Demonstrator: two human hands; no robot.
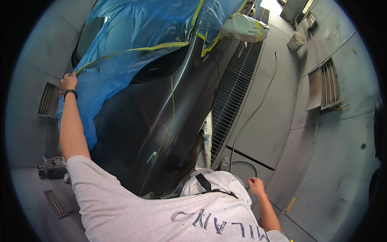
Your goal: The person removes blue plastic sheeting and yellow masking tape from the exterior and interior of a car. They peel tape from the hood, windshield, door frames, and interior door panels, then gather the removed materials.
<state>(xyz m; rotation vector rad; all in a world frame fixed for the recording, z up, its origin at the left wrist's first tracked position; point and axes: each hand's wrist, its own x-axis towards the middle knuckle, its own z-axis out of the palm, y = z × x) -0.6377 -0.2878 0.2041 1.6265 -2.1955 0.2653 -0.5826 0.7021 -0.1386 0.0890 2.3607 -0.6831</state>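
Note:
My left hand is stretched far out to the left, its fingers closed on the edge of a blue plastic masking film. Yellow masking tape runs along that edge, from my fingers toward the middle of the dark car body. Part of the film hangs loose below my left wrist. My right hand is low beside my hip, away from the car, with its fingers curled. Whether anything small is inside them is hidden. A thin yellow-green line lies down the car's dark panel.
Right of the car, a dark floor grating runs alongside. A grey hose snakes over the floor. Masking paper covers a part sticking out from the car. A whitish bucket stands by the right wall, near vents.

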